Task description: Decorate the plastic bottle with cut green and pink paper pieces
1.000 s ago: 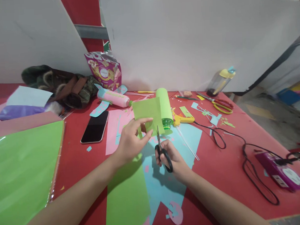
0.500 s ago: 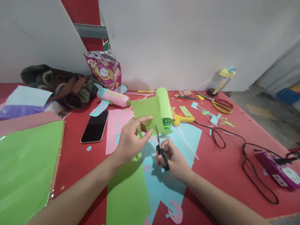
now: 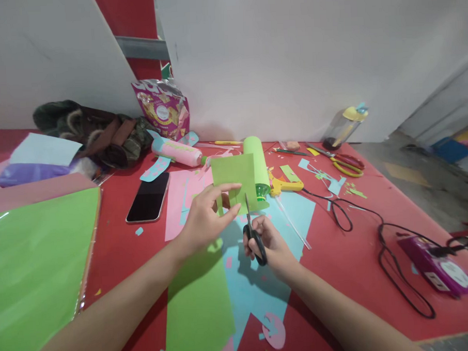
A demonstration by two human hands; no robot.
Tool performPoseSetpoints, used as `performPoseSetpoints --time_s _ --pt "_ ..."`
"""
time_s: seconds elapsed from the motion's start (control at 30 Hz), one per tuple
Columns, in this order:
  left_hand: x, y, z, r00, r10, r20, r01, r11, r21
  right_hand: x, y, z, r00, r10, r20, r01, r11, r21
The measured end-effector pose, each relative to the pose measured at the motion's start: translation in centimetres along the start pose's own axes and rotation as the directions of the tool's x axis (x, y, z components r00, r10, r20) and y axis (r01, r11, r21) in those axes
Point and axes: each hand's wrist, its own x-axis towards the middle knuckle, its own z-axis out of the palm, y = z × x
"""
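Note:
Between the thumb and fingers of my left hand (image 3: 210, 213) is a rectangular piece of green paper (image 3: 234, 170), held up above the table. My right hand (image 3: 270, 241) grips black-handled scissors (image 3: 256, 244), their blades pointing up at the paper's lower right part. Just behind the paper lies a bottle wrapped in green paper (image 3: 255, 156), its clear green neck toward me. Below my hands are a larger green sheet (image 3: 201, 306) and a light blue sheet (image 3: 254, 288) strewn with pink scraps.
A phone (image 3: 148, 200), a pink-wrapped bottle (image 3: 178, 152) and a snack bag (image 3: 163, 108) are to the left. At right are a yellow glue gun (image 3: 286, 185), red-and-yellow scissors (image 3: 346, 165), a black cable (image 3: 380, 241), a purple power strip (image 3: 439, 265) and a clear bottle (image 3: 342, 129).
The green paper has turned slightly more upright and shifted a little right. The scissors have tilted slightly, still at its lower right part. Both hands keep their hold.

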Motion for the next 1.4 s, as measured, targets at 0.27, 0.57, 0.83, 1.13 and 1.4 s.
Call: performPoseSetpoints --time_s 0.27,0.57,0.83,1.13,1.4 --pt "-0.1 0.15 0.15 0.999 0.016 0.036 -0.015 1.0 -0.01 0.0 -0.1 -0.03 1.0 -0.008 -0.004 0.008 1.0 0.003" --pt "0.0 0.24 0.12 0.999 -0.004 0.036 0.004 1.0 -0.015 -0.05 -0.14 0.07 0.999 0.002 -0.054 -0.002 1.0 -0.009" --pt "0.01 0.08 0.0 0.997 -0.025 0.069 0.026 0.999 -0.023 0.02 -0.12 0.1 0.997 0.023 -0.075 -0.022 1.0 0.013" --pt "0.04 -0.14 0.33 0.991 -0.019 0.131 0.018 1.0 0.013 0.09 -0.09 0.08 0.995 -0.007 -0.104 0.01 1.0 0.026" --pt "-0.12 -0.13 0.45 0.99 -0.006 0.141 0.002 1.0 0.026 0.02 -0.37 0.26 0.992 -0.017 -0.122 0.021 0.999 0.035"
